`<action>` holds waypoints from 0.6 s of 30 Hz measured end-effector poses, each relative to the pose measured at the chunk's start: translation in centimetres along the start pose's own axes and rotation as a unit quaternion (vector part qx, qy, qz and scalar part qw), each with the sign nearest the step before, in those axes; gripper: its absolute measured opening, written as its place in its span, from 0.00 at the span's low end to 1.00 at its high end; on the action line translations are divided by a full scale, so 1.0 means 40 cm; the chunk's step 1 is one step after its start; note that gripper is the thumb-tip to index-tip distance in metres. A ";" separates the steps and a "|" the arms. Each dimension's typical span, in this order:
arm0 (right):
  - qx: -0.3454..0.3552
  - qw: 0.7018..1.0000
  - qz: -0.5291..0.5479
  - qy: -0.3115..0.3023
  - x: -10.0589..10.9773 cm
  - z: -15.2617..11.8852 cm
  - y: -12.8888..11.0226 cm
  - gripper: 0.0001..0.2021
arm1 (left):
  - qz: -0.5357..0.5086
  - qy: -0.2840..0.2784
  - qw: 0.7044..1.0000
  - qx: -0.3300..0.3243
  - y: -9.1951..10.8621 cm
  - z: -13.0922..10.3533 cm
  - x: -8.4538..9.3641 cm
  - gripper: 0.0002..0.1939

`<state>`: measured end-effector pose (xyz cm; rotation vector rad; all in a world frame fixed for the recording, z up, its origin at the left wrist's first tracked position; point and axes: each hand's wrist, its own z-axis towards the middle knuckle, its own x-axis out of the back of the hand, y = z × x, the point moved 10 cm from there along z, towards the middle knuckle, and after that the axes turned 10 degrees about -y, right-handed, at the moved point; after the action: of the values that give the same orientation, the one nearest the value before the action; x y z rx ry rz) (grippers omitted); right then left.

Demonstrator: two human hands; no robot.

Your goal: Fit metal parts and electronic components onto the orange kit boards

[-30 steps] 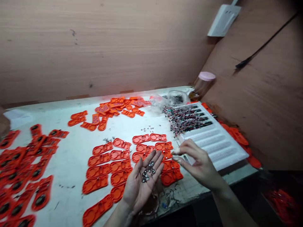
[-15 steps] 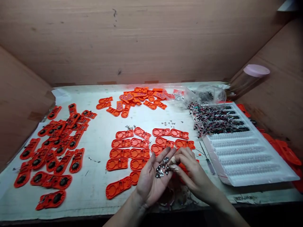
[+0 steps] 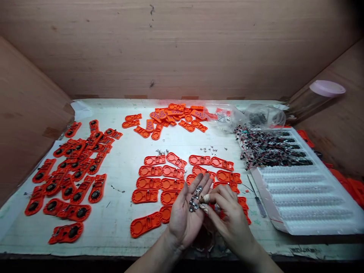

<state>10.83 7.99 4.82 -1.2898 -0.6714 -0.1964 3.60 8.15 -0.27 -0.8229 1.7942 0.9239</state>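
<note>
My left hand [image 3: 182,222] lies palm up, fingers extended, with a small heap of shiny metal pieces [image 3: 194,204] on it. Over that palm, my right hand [image 3: 231,218] pinches thumb and forefinger together at the edge of the heap; whatever sits between the fingertips is too small to make out. Pale wraps cover some of its fingertips. Orange plastic shells [image 3: 148,183] with round recesses lie in rows behind and to the left of my hands. My right hand hides part of the right-hand rows. More small metal bits [image 3: 212,149] are scattered beyond the rows.
Orange shells with black round parts [image 3: 76,174] crowd the left side. Another orange pile [image 3: 170,115] lies at the back beside clear plastic bags [image 3: 227,115]. At right are a white tray [image 3: 309,197], wired circuit parts [image 3: 270,148], a screwdriver [image 3: 259,204] and a clear jar [image 3: 313,98].
The view has shifted, so the table contents appear farther right. My right fingertips stay at the metal pieces in my left palm and sit slightly closer over them.
</note>
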 end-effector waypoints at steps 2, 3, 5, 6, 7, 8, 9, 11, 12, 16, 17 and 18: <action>0.003 1.000 0.007 0.002 -0.010 0.002 0.001 0.03 | 0.000 0.005 1.000 -0.008 0.006 0.000 0.006 0.27; 0.007 1.000 -0.002 0.001 -0.013 0.004 -0.001 0.04 | 0.000 0.008 1.000 -0.011 0.008 0.000 0.009 0.27; 0.026 0.999 -0.037 0.002 -0.016 0.008 -0.014 0.05 | -0.001 0.012 1.000 -0.013 0.012 -0.001 0.014 0.26; 0.038 0.998 -0.055 0.003 -0.015 0.011 -0.022 0.06 | -0.001 0.014 1.000 -0.010 0.011 -0.001 0.016 0.25; 0.047 0.997 -0.064 0.006 -0.011 0.013 -0.028 0.06 | -0.002 0.015 1.000 -0.005 0.009 -0.001 0.018 0.25; 0.051 0.997 -0.061 0.007 -0.006 0.017 -0.031 0.06 | -0.002 0.015 1.000 0.000 0.005 -0.001 0.019 0.24; 0.050 0.998 -0.046 0.008 0.001 0.021 -0.030 0.06 | -0.001 0.016 1.000 0.005 0.002 -0.001 0.020 0.23; 0.042 0.999 -0.004 0.013 0.022 0.029 -0.020 0.07 | 0.016 0.029 0.999 0.008 -0.002 -0.003 0.026 0.21; 0.038 0.999 0.013 0.021 0.035 0.032 -0.014 0.07 | 0.034 0.041 0.999 0.004 -0.001 -0.005 0.032 0.19; 0.033 0.999 0.022 0.017 0.062 0.040 0.003 0.08 | 0.140 0.082 0.987 -0.007 0.006 -0.008 0.051 0.09; 0.031 0.999 0.016 0.011 0.062 0.040 0.005 0.08 | 0.163 0.088 0.983 -0.009 0.008 -0.007 0.055 0.08; 0.028 1.000 0.012 0.010 0.061 0.040 0.008 0.08 | 0.184 0.093 0.979 -0.010 0.009 -0.006 0.058 0.07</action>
<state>12.39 10.12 6.11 -1.2409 -0.6407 -0.1698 2.37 7.80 -2.27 -0.6147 2.1496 1.1316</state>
